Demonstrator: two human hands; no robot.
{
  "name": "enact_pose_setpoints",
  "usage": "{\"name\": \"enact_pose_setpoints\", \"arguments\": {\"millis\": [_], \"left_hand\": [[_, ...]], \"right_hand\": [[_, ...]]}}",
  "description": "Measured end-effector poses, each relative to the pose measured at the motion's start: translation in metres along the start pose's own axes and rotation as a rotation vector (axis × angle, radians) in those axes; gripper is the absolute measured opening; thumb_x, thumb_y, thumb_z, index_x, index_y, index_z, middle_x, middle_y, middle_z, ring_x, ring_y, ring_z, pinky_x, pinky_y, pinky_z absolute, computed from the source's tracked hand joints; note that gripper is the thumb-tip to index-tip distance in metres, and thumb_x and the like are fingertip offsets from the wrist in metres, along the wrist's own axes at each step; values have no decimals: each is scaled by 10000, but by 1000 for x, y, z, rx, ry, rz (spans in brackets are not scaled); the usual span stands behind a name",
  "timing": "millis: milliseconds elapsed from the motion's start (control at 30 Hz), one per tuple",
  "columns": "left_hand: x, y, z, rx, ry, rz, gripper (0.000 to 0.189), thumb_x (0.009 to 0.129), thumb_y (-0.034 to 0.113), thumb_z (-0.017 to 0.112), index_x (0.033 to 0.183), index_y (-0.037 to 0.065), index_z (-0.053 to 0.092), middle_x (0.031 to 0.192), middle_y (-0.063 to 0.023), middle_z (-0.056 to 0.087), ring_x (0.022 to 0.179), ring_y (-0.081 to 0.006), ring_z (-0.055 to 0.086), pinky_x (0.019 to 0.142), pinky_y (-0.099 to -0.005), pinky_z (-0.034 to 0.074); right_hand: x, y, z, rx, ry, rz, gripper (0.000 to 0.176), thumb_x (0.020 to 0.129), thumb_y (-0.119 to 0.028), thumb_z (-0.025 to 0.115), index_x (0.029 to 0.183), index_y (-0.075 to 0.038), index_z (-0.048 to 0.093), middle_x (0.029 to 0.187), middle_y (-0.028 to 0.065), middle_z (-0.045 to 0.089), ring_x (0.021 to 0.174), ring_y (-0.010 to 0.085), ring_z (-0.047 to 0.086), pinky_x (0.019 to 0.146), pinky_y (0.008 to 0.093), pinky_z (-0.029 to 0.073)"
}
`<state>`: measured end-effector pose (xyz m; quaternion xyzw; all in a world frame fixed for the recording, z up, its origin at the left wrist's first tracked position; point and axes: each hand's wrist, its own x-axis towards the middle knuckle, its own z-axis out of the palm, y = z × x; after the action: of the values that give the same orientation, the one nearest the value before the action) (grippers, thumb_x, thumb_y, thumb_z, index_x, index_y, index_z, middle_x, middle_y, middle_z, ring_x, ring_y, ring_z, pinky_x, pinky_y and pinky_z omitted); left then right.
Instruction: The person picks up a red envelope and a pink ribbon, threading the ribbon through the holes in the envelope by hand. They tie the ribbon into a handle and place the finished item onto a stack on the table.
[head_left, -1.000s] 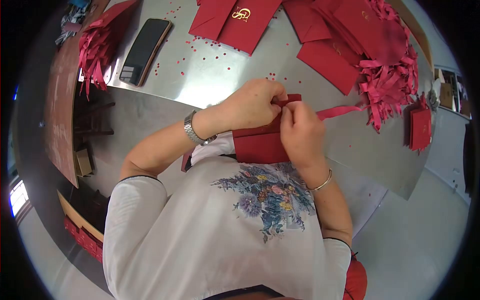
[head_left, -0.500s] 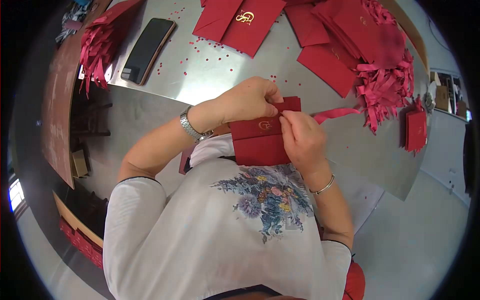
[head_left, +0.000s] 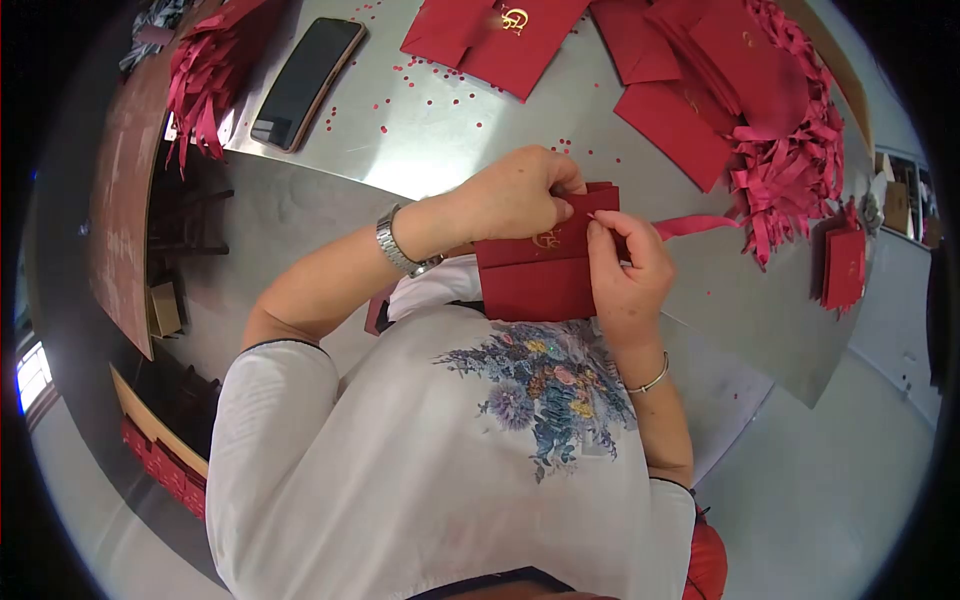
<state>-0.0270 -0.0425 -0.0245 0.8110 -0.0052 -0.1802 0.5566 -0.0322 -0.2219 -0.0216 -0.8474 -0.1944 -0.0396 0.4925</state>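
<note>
A small red paper bag (head_left: 537, 290) with a gold monogram is upright in front of my chest, near the table edge. My left hand (head_left: 522, 195), with a metal watch at the wrist, grips the bag's top edge; its thumb is in front and the other fingers are partly hidden behind the paper. My right hand (head_left: 632, 268) is closed in a pinch at the bag's upper right, with a tiny ribbon tip at the thumb and forefinger. Behind that hand, a red ribbon (head_left: 697, 226) stretches toward the ribbon bundle; its link to the tip is hidden.
More red bags (head_left: 675, 130) and a bundle of ribbons (head_left: 785, 185) lie on the metal table (head_left: 420, 150) at right. A phone (head_left: 308, 85) and another ribboned stack (head_left: 200, 90) are at left. Red confetti dots are scattered between. A small red stack (head_left: 843, 265) sits at far right.
The table items have shifted slightly up and right in view, along with both hands and the bag. My right fingers have drawn slightly away from the left thumb, still pinched.
</note>
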Motion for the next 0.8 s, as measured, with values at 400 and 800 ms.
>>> {"name": "enact_pose_setpoints", "arguments": {"millis": [400, 800], "left_hand": [[-4, -1, 6, 83, 146, 170, 164, 749, 48, 638, 900, -17, 639, 807, -175, 666, 736, -282, 653, 662, -345, 508], [-2, 9, -4, 52, -25, 127, 190, 821, 116, 610, 979, 23, 663, 878, -165, 684, 817, -250, 669, 743, -337, 518]], "right_hand": [[2, 8, 12, -184, 24, -172, 88, 787, -34, 673, 858, -53, 623, 745, 98, 622, 647, 271, 603, 566, 367, 481], [21, -12, -7, -438, -281, -209, 106, 808, -78, 584, 882, -21, 535, 803, 174, 601, 685, 361, 615, 605, 442, 502]]}}
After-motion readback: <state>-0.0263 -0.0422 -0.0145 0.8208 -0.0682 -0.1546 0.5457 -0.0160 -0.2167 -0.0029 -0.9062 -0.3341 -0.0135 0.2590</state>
